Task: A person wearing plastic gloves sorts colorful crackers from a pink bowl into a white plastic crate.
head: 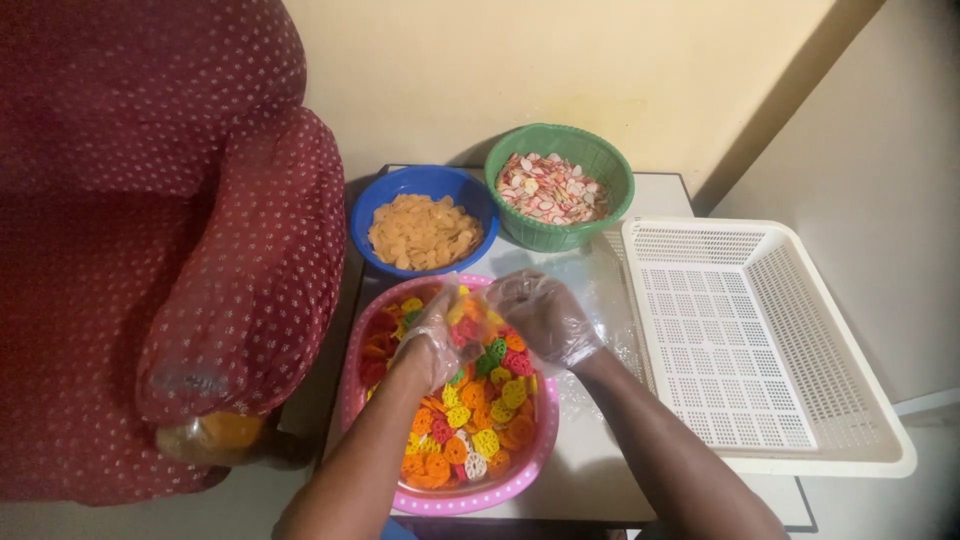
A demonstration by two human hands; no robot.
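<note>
Both my hands wear thin clear plastic gloves and meet above a pink bowl [545, 440] filled with colourful wheel-shaped snack pieces [480, 420]. My left hand [435, 335] holds a small clear plastic bag [470, 305] with a few of those pieces inside. My right hand [545, 315] grips the bag's other side at its mouth.
A blue bowl [375, 205] of orange-yellow chips and a green basket [610, 170] of pink-and-white chips stand behind the pink bowl on a small white table [590, 470]. A white perforated plastic tray [760, 330] lies at the right. A dark red dotted armchair [160, 240] is on the left.
</note>
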